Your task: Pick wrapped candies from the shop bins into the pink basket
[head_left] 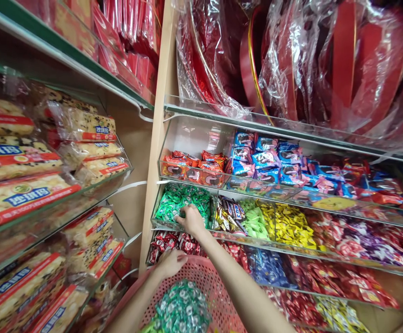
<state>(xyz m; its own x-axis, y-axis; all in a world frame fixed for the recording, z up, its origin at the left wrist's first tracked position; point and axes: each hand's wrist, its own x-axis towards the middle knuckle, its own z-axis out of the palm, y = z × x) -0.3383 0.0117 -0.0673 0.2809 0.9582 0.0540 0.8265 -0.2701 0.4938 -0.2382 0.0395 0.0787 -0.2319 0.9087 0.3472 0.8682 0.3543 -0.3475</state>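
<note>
My right hand (191, 219) reaches into a clear shelf compartment and touches the green-wrapped candies (173, 196) there. Its thumb and fingers look apart, resting on the pile; the fingertips are partly hidden. Below it, my left hand (170, 263) is closed over the far rim of a pink perforated plastic basket (218, 277). Inside the basket lies a heap of green-wrapped candies (183, 305), with some lighter green wrappers at its lower left. My right forearm passes above the basket's right side.
Dark-wrapped bars (229, 212) and yellow-wrapped candies (288, 224) share the right hand's shelf. Blue snack packs (265, 159) sit one shelf above. Packaged puffed bars (31, 194) fill the left shelves. A wooden upright (156, 138) divides them. Red plastic-wrapped items (291, 60) hang over the top glass edge.
</note>
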